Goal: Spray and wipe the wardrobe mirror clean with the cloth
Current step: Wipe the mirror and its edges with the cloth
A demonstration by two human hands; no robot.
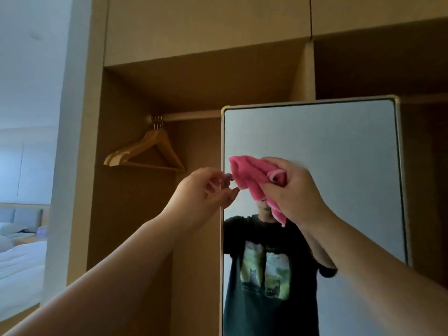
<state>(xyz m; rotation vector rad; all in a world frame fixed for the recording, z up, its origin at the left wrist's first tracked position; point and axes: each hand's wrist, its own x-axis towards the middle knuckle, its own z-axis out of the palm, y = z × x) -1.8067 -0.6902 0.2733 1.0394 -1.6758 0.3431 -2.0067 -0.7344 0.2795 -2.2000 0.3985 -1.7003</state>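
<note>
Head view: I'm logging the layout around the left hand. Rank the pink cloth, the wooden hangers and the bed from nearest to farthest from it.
1. Pink cloth: just right of the left hand, bunched in the right hand against the mirror.
2. Wooden hangers: up and left, on the wardrobe rail.
3. Bed: far left, in the room beyond.

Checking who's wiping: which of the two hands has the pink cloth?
The right hand grips the pink cloth at the mirror; the left hand holds none.
</note>
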